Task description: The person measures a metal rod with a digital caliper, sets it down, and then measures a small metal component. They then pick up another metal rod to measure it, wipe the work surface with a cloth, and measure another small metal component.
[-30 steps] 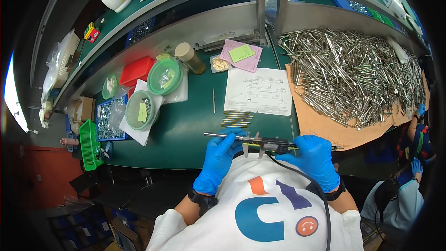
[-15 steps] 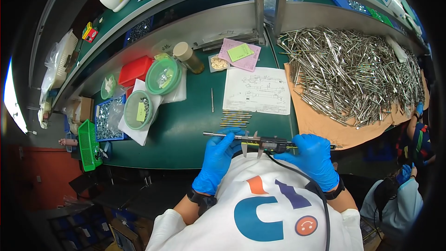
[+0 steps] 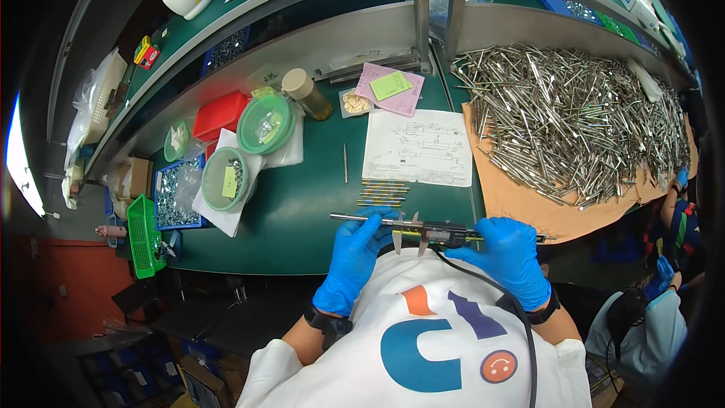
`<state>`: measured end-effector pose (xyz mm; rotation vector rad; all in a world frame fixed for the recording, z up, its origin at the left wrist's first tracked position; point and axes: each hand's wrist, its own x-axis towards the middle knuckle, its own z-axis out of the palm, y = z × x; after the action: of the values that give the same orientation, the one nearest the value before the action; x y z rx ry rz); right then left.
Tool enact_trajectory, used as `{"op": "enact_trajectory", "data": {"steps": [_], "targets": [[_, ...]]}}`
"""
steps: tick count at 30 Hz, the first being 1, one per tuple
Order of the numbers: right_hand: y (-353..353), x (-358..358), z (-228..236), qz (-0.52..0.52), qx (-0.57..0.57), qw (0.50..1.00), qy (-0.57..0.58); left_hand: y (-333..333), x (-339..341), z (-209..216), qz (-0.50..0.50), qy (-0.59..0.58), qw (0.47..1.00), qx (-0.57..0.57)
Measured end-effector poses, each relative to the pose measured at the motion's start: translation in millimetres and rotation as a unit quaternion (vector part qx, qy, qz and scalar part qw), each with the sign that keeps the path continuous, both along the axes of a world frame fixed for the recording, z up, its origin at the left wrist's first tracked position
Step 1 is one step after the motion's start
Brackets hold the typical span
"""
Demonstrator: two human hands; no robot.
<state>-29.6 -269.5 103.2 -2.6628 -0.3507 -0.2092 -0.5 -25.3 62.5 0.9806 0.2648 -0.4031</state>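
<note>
Blue gloves cover both my hands. Between the fingers of my left hand (image 3: pixel 353 255) is a thin metal rod (image 3: pixel 347 218), its free end pointing left and its other end reaching the caliper jaws. My right hand (image 3: pixel 513 257) is closed around the beam of a digital caliper (image 3: pixel 445 234), held level at the table's front edge. A cable hangs from the caliper over my shirt. Just beyond it, several metal rods (image 3: pixel 383 193) lie in a row on the green table (image 3: pixel 302 245). A single rod (image 3: pixel 346 163) lies apart, further back.
A large heap of metal rods (image 3: pixel 574 121) covers brown paper (image 3: pixel 502 208) on the right. A drawing sheet (image 3: pixel 419 147) lies mid-table. Green bowls (image 3: pixel 224 179), a red tray (image 3: pixel 219 115) and a jar (image 3: pixel 306 94) stand left. Another person (image 3: pixel 642 325) is at far right.
My hands, the rod and the caliper stay practically in place. At far right, the other person's gloved hand has shifted slightly.
</note>
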Motion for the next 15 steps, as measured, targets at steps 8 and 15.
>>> {"op": "enact_trajectory", "data": {"steps": [8, 15], "targets": [[1.6, 1.8, 1.8, 0.002, -0.001, 1.0, -0.008, -2.4, 0.3, 1.9, -0.002, 0.006, 1.0, 0.0], [1.7, 1.8, -0.1, 0.003, -0.002, 1.0, -0.008, -2.8, 1.0, 3.1, -0.006, 0.004, 1.0, 0.004]]}}
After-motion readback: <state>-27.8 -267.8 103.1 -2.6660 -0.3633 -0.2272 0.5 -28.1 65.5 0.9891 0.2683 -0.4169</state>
